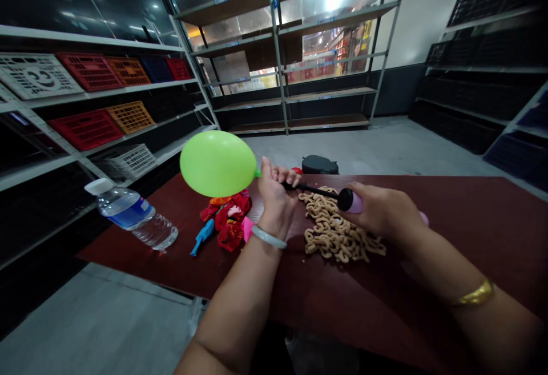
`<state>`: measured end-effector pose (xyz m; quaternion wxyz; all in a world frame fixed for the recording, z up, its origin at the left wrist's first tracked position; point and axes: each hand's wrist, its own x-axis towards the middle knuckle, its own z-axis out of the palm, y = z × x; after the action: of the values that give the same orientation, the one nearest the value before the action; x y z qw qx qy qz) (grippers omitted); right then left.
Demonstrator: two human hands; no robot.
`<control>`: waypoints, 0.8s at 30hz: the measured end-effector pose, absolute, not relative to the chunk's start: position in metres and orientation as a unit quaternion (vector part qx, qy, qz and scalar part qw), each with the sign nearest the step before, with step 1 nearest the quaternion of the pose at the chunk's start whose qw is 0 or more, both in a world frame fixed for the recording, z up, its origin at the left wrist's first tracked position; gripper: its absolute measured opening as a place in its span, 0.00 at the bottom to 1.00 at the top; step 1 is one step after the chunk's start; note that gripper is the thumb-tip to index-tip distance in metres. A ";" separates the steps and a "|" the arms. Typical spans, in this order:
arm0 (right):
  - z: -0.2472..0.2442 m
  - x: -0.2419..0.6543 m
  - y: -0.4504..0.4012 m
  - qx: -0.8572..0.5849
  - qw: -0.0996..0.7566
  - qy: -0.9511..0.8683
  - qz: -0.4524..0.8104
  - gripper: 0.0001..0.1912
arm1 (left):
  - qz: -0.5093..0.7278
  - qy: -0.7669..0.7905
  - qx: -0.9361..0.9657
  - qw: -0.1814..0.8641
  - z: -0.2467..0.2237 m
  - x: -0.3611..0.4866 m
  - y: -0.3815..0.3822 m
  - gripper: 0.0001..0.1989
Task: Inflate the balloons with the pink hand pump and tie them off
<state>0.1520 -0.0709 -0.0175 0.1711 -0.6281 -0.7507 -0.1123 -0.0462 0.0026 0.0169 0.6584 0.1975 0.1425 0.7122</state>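
A light green balloon (217, 164), round and inflated, points left from my left hand (276, 192). The fingers of that hand are closed around the balloon's neck and the black end of a hand balloon pump. A thin black rod of the pump (319, 191) runs between my two hands. My right hand (387, 212) is wrapped around the pump's purple part, next to its black cap. Below the pump lies a pile of tan, curled snack-like pieces (338, 232). Left of my left wrist are crumpled red patterned pieces (231, 232), with a limp blue balloon (202, 237) and a pink piece (247, 229).
A water bottle (132, 215) with a white cap stands at the left of the dark red table (317, 306). A dark rounded object (319, 164) shows beyond the far edge. Shelves with crates (88, 71) line the left, and metal racks (282, 78) stand behind.
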 end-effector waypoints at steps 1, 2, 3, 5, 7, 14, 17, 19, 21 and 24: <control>-0.018 0.157 -0.069 -0.635 0.168 -0.746 -0.114 0.29 | 0.722 0.141 0.192 0.649 0.019 -0.055 0.008 0.26; -0.018 0.160 -0.068 -0.642 0.167 -0.740 -0.112 0.29 | 0.733 0.140 0.185 0.640 0.020 -0.062 0.013 0.26; -0.017 0.163 -0.067 -0.649 0.165 -0.735 -0.106 0.29 | 0.740 0.137 0.181 0.633 0.021 -0.067 0.017 0.26; -0.014 0.166 -0.067 -0.653 0.151 -0.739 -0.068 0.29 | 0.747 0.133 0.173 0.628 0.021 -0.070 0.019 0.26; -0.009 0.167 -0.069 -0.642 0.135 -0.755 0.007 0.30 | 0.739 0.131 0.170 0.639 0.020 -0.064 0.013 0.25; 0.014 0.158 -0.085 -0.597 0.163 -0.769 0.161 0.24 | 0.670 0.098 0.226 0.700 0.013 -0.010 -0.036 0.26; 0.015 0.149 -0.089 -0.597 0.182 -0.772 0.122 0.22 | 0.660 0.087 0.268 0.696 0.007 0.005 -0.048 0.27; 0.013 0.145 -0.089 -0.608 0.184 -0.768 0.079 0.26 | 0.668 0.099 0.289 0.679 0.004 0.009 -0.050 0.27; 0.008 0.141 -0.089 -0.622 0.186 -0.760 0.038 0.33 | 0.678 0.122 0.291 0.664 0.004 0.009 -0.049 0.26; 0.001 0.134 -0.088 -0.634 0.200 -0.747 -0.003 0.34 | 0.666 0.134 0.283 0.677 0.008 0.005 -0.045 0.26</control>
<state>0.1339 -0.0877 0.0008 0.2000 -0.6345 -0.7466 -0.0027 0.0052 -0.0450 0.0078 0.6769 0.2825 0.1336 0.6664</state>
